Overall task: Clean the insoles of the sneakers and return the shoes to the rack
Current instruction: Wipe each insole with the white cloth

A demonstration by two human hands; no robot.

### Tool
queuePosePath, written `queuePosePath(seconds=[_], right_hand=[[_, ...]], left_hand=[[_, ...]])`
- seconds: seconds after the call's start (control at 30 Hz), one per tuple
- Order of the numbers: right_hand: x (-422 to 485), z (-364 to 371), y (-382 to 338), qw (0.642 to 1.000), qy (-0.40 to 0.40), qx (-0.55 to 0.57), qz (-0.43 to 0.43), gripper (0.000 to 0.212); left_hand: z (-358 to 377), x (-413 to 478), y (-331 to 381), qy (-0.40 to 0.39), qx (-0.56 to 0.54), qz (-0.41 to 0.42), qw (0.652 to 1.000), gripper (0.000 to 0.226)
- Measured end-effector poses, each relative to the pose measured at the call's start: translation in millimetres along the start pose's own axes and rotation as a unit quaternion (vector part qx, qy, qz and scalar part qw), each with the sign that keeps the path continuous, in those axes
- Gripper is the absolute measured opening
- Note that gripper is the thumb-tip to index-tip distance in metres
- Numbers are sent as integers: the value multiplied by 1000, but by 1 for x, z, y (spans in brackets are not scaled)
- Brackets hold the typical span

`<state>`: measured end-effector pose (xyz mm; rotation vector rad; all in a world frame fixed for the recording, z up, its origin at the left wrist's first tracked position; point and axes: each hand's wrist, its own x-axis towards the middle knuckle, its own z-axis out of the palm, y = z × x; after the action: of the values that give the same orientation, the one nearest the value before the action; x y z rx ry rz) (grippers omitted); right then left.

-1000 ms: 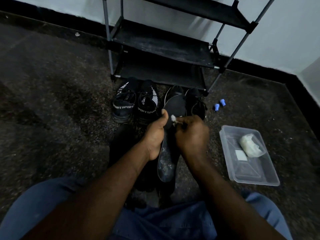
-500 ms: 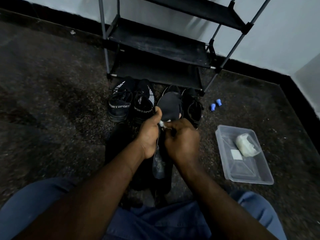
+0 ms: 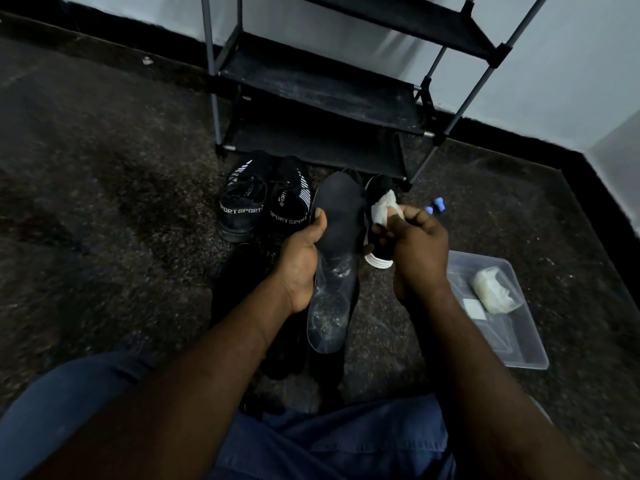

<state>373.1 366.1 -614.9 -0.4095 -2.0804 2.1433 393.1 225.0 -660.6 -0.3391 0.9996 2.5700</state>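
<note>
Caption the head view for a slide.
Left hand holds a dark insole while right hand pinches a white wipe beside it, shoes standing before the rack.

Two bare forearms (image 3: 207, 358), dark blue denim trousers (image 3: 346, 441) on both legs.

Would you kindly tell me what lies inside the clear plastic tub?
The clear plastic tub holds a crumpled white wad and a small white square; the right forearm hides part of its left edge.

Black insole (image 3: 338, 216), white wipe (image 3: 383, 210), black sneakers (image 3: 265, 202) with white stripes
</note>
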Motion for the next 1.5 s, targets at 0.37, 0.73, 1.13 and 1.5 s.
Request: queuePosePath(seconds=[0.37, 0.73, 1.13, 1.5], right_hand=[[-5, -10, -3, 989, -87, 101, 57, 24], [-6, 4, 4, 986, -77, -131, -73, 11], [-12, 5, 3, 888, -31, -357, -287, 26], [-23, 26, 19, 836, -5, -457, -305, 14]], left_hand=[[0, 2, -1, -3, -27, -5, 1000, 64], [3, -6, 5, -1, -19, -6, 1000, 61], [5, -6, 4, 15, -6, -11, 1000, 55], [-2, 0, 1, 41, 17, -21, 999, 65]])
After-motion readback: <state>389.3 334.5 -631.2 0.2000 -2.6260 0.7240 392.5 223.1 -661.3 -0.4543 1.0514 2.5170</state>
